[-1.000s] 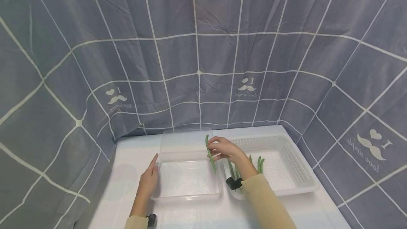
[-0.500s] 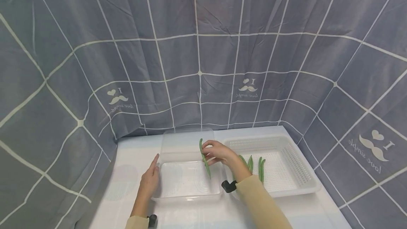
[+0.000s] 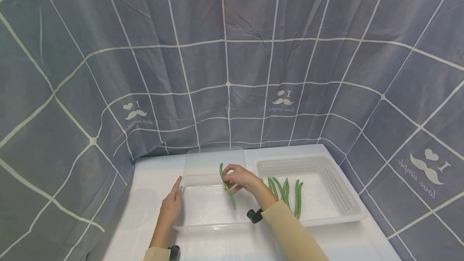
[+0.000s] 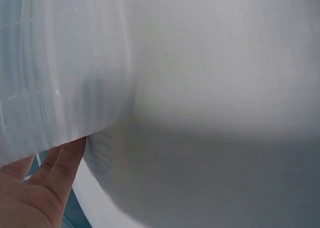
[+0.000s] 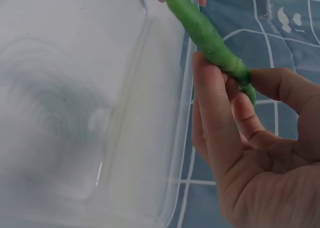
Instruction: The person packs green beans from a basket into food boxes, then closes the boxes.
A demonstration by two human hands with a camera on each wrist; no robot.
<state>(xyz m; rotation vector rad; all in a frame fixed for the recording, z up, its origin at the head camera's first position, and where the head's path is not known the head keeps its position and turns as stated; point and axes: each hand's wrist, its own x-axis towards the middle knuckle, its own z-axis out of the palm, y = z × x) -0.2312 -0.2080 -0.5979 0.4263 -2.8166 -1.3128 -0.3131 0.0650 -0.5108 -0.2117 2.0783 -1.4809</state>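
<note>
My right hand pinches a long green bean between thumb and fingers, above the right part of a clear plastic container. The right wrist view shows the thumb and fingertips around one end of the bean, beside the container's rim. My left hand lies along the container's left side with its fingers straight. In the left wrist view those fingers meet the lower edge of the container's wall; their tips are partly hidden behind it.
A white perforated basket stands at the right with several green beans lying in its left part. Behind the container lies a clear plastic lid. A grey checked curtain surrounds the white table at the back and sides.
My right hand has carried the bean leftward and slightly nearer, from the container's right edge to over its inside. More beans in the basket are uncovered. The left hand stays put.
</note>
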